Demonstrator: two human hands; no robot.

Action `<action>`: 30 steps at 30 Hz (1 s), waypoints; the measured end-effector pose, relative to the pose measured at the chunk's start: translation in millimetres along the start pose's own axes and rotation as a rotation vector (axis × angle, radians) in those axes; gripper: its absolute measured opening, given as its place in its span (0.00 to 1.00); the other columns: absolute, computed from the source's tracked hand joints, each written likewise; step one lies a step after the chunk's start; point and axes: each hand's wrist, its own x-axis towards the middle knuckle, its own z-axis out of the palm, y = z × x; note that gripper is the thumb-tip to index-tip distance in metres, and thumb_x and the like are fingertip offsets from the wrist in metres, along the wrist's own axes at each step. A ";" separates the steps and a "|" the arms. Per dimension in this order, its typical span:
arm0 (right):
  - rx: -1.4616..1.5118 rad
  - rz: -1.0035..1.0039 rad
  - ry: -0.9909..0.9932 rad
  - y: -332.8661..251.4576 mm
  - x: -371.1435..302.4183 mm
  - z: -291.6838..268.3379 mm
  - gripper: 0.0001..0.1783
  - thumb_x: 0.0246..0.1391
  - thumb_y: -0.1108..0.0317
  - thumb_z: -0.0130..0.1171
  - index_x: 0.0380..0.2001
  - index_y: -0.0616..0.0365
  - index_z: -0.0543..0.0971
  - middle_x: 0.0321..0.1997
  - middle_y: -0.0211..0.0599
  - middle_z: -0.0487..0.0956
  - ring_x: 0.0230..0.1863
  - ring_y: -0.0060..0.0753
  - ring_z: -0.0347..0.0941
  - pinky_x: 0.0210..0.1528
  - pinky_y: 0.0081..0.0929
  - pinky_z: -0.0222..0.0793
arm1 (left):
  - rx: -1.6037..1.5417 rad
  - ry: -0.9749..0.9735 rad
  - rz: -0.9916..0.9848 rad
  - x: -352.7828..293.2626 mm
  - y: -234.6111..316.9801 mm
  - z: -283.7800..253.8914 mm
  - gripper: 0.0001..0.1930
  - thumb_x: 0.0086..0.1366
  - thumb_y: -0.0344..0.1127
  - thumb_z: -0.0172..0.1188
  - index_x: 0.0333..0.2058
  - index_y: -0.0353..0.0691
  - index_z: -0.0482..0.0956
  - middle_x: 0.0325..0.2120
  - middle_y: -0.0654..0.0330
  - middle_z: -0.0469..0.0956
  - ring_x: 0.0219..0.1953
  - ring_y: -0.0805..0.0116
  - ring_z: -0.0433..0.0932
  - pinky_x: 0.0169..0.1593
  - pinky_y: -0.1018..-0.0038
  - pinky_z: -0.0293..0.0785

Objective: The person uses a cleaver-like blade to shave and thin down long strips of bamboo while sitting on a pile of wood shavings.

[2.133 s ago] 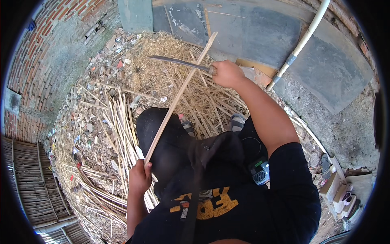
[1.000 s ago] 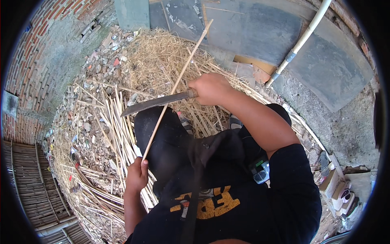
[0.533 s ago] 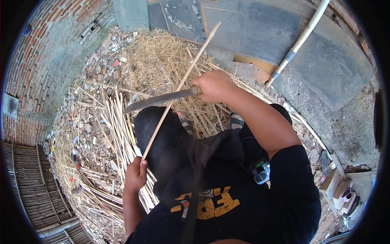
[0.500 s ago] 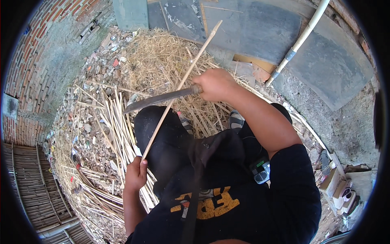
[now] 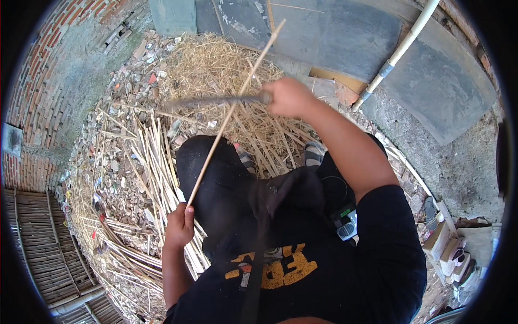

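My left hand is closed around the lower end of a long, thin bamboo strip. The strip slants up and away to the right, over my bent left knee. In my right hand is the handle of a machete, its blade pointing left and smeared by motion. The blade crosses the strip above its middle; whether they touch I cannot tell. Beside my left leg lies a pile of split bamboo strips. Pale shavings are heaped in front of my feet.
Rubble covers the ground on the left, below a brick wall. Dark panels and a pale pole lean at the back. A small device rests by my right hip. A slatted bamboo panel stands at lower left.
The machete has moved up and away along the strip, its blade now nearly level. My right hand has risen with it. The strip's far end has shifted slightly left.
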 end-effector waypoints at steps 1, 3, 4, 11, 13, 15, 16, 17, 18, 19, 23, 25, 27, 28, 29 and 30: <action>0.000 0.008 -0.008 14.3 -0.2 1.1 0.07 0.57 0.65 0.58 0.36 0.49 0.83 0.30 0.40 0.82 0.38 0.43 0.82 0.41 0.45 0.78 | -0.057 -0.019 -0.028 1.8 2.8 1.2 0.23 0.78 0.46 0.47 0.29 0.32 0.69 0.16 0.44 0.70 0.19 0.44 0.71 0.26 0.57 0.65; -0.085 0.111 0.109 29.0 6.1 -14.3 0.09 0.52 0.66 0.60 0.37 0.50 0.83 0.34 0.42 0.84 0.41 0.45 0.82 0.43 0.47 0.78 | -0.020 -0.027 -0.015 1.9 -0.2 -4.2 0.23 0.78 0.47 0.47 0.29 0.32 0.70 0.15 0.46 0.70 0.18 0.49 0.69 0.26 0.59 0.65; -0.051 0.075 0.220 28.5 3.0 -7.0 0.12 0.49 0.67 0.61 0.39 0.49 0.83 0.37 0.44 0.85 0.42 0.47 0.82 0.45 0.47 0.78 | -0.017 -0.014 -0.011 -0.7 -3.3 -5.7 0.23 0.78 0.47 0.47 0.29 0.32 0.70 0.15 0.46 0.70 0.18 0.49 0.69 0.26 0.59 0.65; -0.280 -0.060 -0.033 -24.1 -20.8 -10.3 0.21 0.46 0.67 0.62 0.47 0.51 0.83 0.36 0.46 0.85 0.42 0.49 0.82 0.46 0.46 0.79 | -0.082 -0.060 -0.037 -8.4 -5.3 -8.9 0.23 0.78 0.47 0.47 0.29 0.33 0.71 0.16 0.47 0.69 0.18 0.53 0.68 0.27 0.61 0.65; -0.049 0.001 0.020 11.0 -4.8 -5.5 0.23 0.46 0.68 0.61 0.49 0.51 0.83 0.37 0.47 0.85 0.42 0.50 0.82 0.46 0.46 0.79 | -0.015 -0.040 -0.008 -2.6 -5.7 -4.0 0.22 0.78 0.46 0.47 0.29 0.33 0.71 0.15 0.48 0.69 0.18 0.55 0.67 0.27 0.62 0.65; 0.046 0.149 0.132 38.5 3.6 -12.0 0.13 0.53 0.65 0.59 0.42 0.47 0.84 0.36 0.37 0.84 0.42 0.45 0.83 0.44 0.46 0.79 | -0.070 -0.029 -0.010 0.4 -4.6 -5.1 0.23 0.78 0.47 0.47 0.29 0.33 0.71 0.16 0.48 0.70 0.19 0.55 0.69 0.27 0.61 0.65; -0.035 0.134 0.201 42.2 1.5 -14.7 0.13 0.53 0.65 0.59 0.42 0.48 0.84 0.36 0.39 0.84 0.42 0.47 0.83 0.45 0.47 0.79 | -0.065 -0.029 -0.013 -1.3 2.7 -10.8 0.23 0.78 0.47 0.47 0.29 0.32 0.71 0.16 0.48 0.70 0.19 0.55 0.69 0.27 0.61 0.65; -0.116 0.121 0.270 44.9 0.7 -17.6 0.13 0.53 0.65 0.59 0.42 0.49 0.83 0.36 0.40 0.85 0.43 0.48 0.83 0.46 0.47 0.78 | -0.059 -0.029 -0.016 -2.3 7.3 -14.5 0.23 0.78 0.47 0.47 0.29 0.32 0.71 0.16 0.48 0.70 0.19 0.55 0.69 0.27 0.61 0.66; -0.067 0.129 0.268 34.4 -0.7 -17.7 0.12 0.53 0.65 0.59 0.41 0.50 0.83 0.36 0.42 0.85 0.43 0.51 0.82 0.47 0.49 0.77 | -0.065 -0.049 -0.058 -7.2 2.2 -16.8 0.23 0.78 0.47 0.47 0.29 0.32 0.70 0.16 0.49 0.69 0.19 0.56 0.68 0.28 0.62 0.66; -0.060 0.138 0.269 29.1 -4.2 -17.9 0.12 0.53 0.65 0.59 0.41 0.50 0.83 0.36 0.42 0.85 0.43 0.51 0.82 0.47 0.49 0.77 | -0.058 -0.057 -0.055 -8.0 -0.8 -15.1 0.23 0.78 0.47 0.47 0.29 0.32 0.70 0.16 0.49 0.69 0.19 0.56 0.68 0.28 0.62 0.66; -0.187 -0.013 0.121 -10.9 -20.8 -17.0 0.18 0.47 0.67 0.61 0.44 0.50 0.84 0.36 0.45 0.85 0.40 0.52 0.82 0.46 0.47 0.78 | -0.068 -0.051 -0.024 -9.7 -2.1 -13.3 0.23 0.78 0.47 0.47 0.28 0.33 0.70 0.15 0.51 0.68 0.19 0.60 0.66 0.27 0.63 0.64; -0.286 -0.088 0.050 -11.0 -19.5 -16.5 0.15 0.47 0.67 0.60 0.41 0.51 0.84 0.35 0.43 0.85 0.39 0.51 0.82 0.45 0.48 0.78 | -0.040 -0.040 0.002 -10.3 -1.9 -14.5 0.23 0.78 0.47 0.47 0.28 0.33 0.70 0.14 0.52 0.67 0.19 0.61 0.65 0.26 0.64 0.63; -0.120 0.025 0.019 22.6 -3.6 -13.2 0.11 0.52 0.64 0.62 0.40 0.50 0.83 0.33 0.39 0.84 0.39 0.48 0.82 0.42 0.46 0.79 | -0.058 -0.056 -0.025 -13.0 -8.7 -14.4 0.23 0.78 0.47 0.47 0.28 0.33 0.70 0.14 0.52 0.67 0.19 0.62 0.64 0.26 0.64 0.63; 0.026 0.133 0.161 41.2 0.3 -18.3 0.13 0.51 0.63 0.63 0.42 0.49 0.83 0.36 0.39 0.85 0.41 0.49 0.83 0.46 0.47 0.79 | -0.075 -0.067 -0.042 -13.3 -11.1 -14.9 0.23 0.78 0.47 0.48 0.28 0.33 0.70 0.14 0.53 0.66 0.19 0.63 0.64 0.26 0.65 0.63; 0.014 0.131 0.173 56.0 0.8 -21.4 0.13 0.51 0.63 0.63 0.42 0.49 0.83 0.36 0.39 0.85 0.41 0.49 0.83 0.46 0.47 0.79 | -0.081 -0.057 -0.029 -10.9 -10.0 -16.6 0.23 0.78 0.47 0.48 0.28 0.33 0.70 0.14 0.53 0.66 0.19 0.63 0.64 0.26 0.65 0.63; -0.037 0.164 0.240 60.3 -1.3 -23.2 0.15 0.51 0.62 0.63 0.43 0.49 0.83 0.38 0.40 0.85 0.43 0.49 0.83 0.48 0.47 0.79 | -0.096 -0.075 -0.050 -13.7 -8.0 -21.1 0.24 0.78 0.48 0.47 0.28 0.33 0.70 0.14 0.55 0.66 0.19 0.65 0.64 0.26 0.66 0.63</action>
